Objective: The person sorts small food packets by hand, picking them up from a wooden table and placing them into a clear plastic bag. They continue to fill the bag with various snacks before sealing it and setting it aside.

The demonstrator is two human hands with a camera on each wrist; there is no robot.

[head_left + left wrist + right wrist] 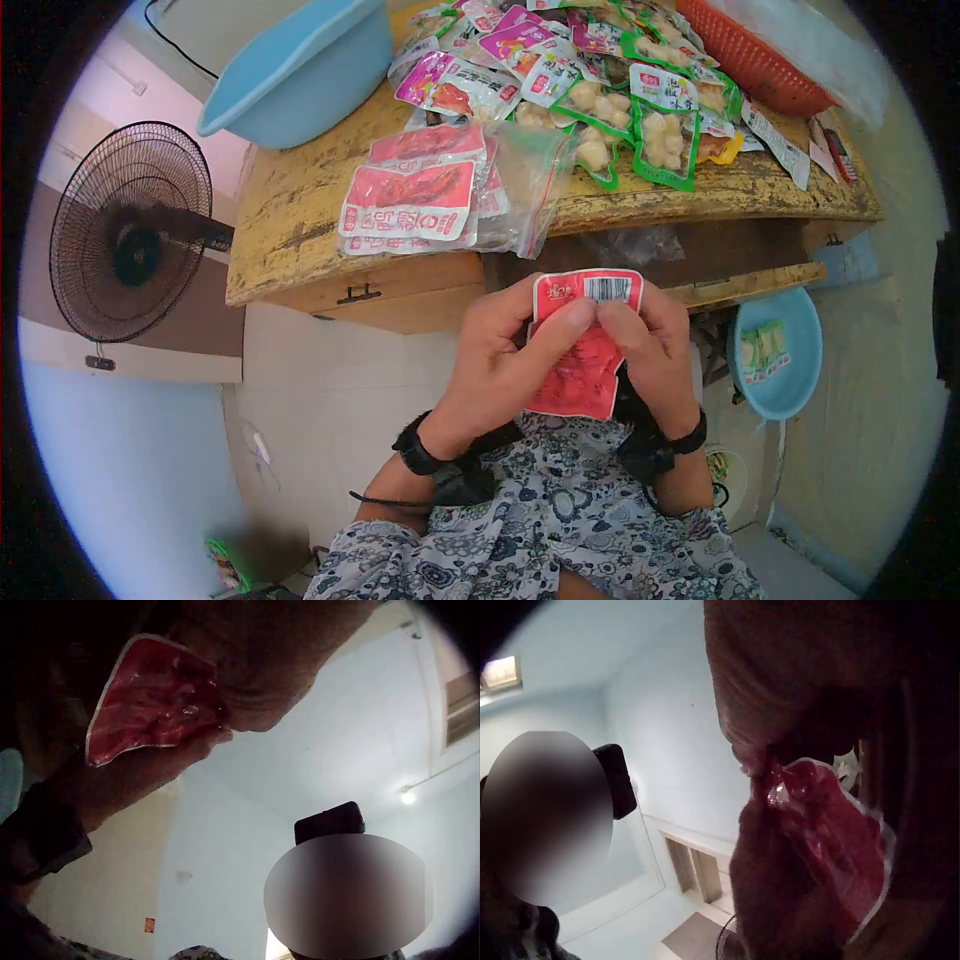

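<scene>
Both hands hold one red sealed food packet in front of the body, its barcode end pointing away. The left hand grips the packet's left side, thumb across the front. From the right, the right hand pinches it, and the two thumb tips meet just below the barcode. Fingers behind the packet are hidden in the head view. Its shiny red surface also shows in the left wrist view and the right wrist view. Beyond the hands, a clear zip bag with several red-labelled packets lies on the table.
A worn yellow wooden table carries a heap of snack packets, a light blue basin and a red basket. Its drawer stands pulled out. A small blue basin sits low right; a fan is at left.
</scene>
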